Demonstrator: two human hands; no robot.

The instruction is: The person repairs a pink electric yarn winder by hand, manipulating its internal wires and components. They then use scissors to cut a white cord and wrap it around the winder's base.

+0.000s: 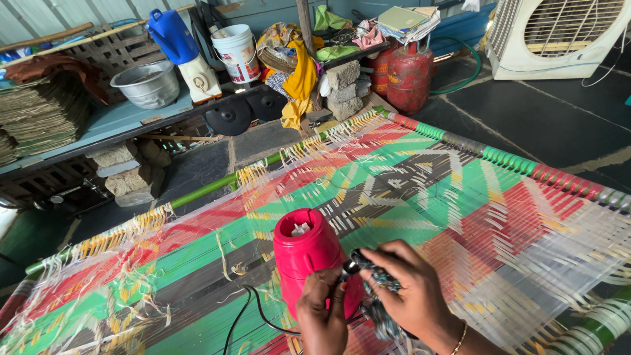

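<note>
Both hands (368, 296) clasp a glossy red plastic tool (307, 256) on woven straps (407, 190)

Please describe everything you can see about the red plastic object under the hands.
The red plastic housing is glossy, rounded and tapered, like a small appliance body. It stands upright on the woven cot surface, with whitish parts visible in its open top. The left hand grips its lower front; the right hand holds a dark piece beside it. A black cord runs near its base.
</note>
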